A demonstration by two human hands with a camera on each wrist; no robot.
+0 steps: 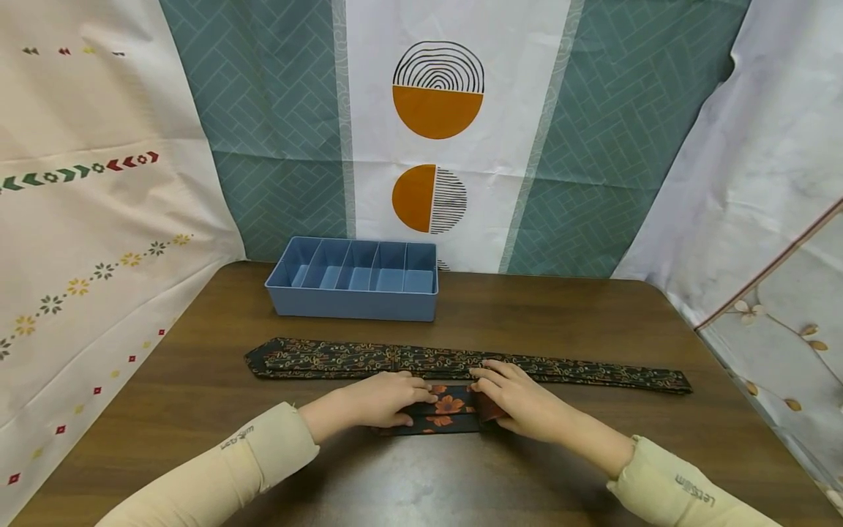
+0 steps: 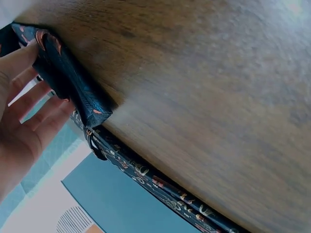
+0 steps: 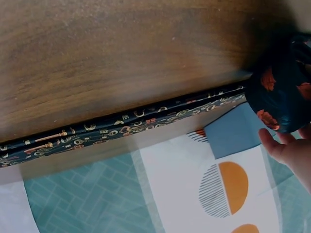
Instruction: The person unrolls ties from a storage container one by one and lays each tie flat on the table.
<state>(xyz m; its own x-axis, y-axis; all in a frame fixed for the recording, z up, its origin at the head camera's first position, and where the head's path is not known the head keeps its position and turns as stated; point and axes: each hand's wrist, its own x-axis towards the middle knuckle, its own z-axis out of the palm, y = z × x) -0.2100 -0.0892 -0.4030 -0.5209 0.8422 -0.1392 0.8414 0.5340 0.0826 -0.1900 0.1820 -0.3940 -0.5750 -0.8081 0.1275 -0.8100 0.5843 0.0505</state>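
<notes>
Both hands (image 1: 384, 397) (image 1: 523, 402) grip the floral tie (image 1: 449, 405); fingers (image 1: 419, 397) partly curled.

Bare tabletop (image 1: 408, 487) gives passage on the near side and right of the blue divided tray (image 1: 352, 304) — a long, patterned tie (image 1: 435, 360) lies low across the middle.

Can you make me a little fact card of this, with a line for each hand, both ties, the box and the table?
Left hand: holds the left side of the flowered tie
Right hand: holds its curled right side
Flowered tie: dark with orange flowers
Patterned tie: stretched lengthwise across the table, behind the flowered tie
Blue box: five compartments, behind both ties
Table: brown, wood-look
</notes>
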